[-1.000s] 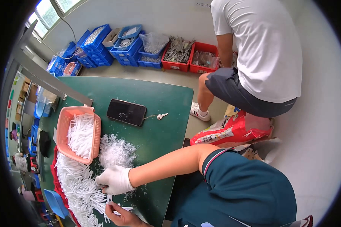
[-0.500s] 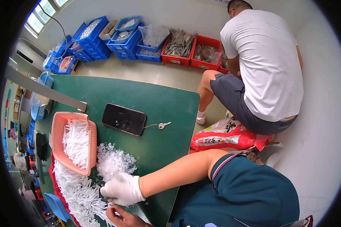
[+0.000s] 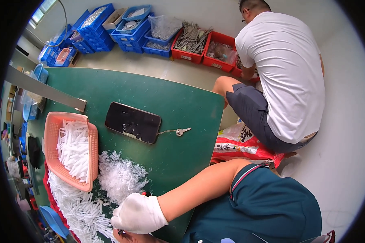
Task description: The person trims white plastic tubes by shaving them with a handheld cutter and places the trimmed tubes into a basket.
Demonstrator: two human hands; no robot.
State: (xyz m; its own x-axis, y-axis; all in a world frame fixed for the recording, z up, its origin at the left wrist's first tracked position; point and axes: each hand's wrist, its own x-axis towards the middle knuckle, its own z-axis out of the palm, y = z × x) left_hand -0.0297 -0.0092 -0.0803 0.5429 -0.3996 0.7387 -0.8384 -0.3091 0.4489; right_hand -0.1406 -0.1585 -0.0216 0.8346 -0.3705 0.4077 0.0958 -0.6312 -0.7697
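My right hand, in a white glove, is closed over the lower table edge. What it grips is mostly hidden; a small red end shows beside the glove. Just below, my bare left hand has bent fingers, partly covered by the glove, with a small dark bit at the fingertips. I cannot make out what they hold. Beside the hands spreads a heap of short white plastic sticks. Thin clear shavings lie in a fluffy pile above the glove. A pink basket holds more white sticks.
On the green table lie a black phone and a key on a cord. A metal strip crosses the left corner. Blue bins and red bins line the wall. A person crouches by a red bag.
My gloved hand has come lower over my bare fingers, hiding the small white piece they pinched. A red end now shows beside the glove. The whole view has shifted slightly.
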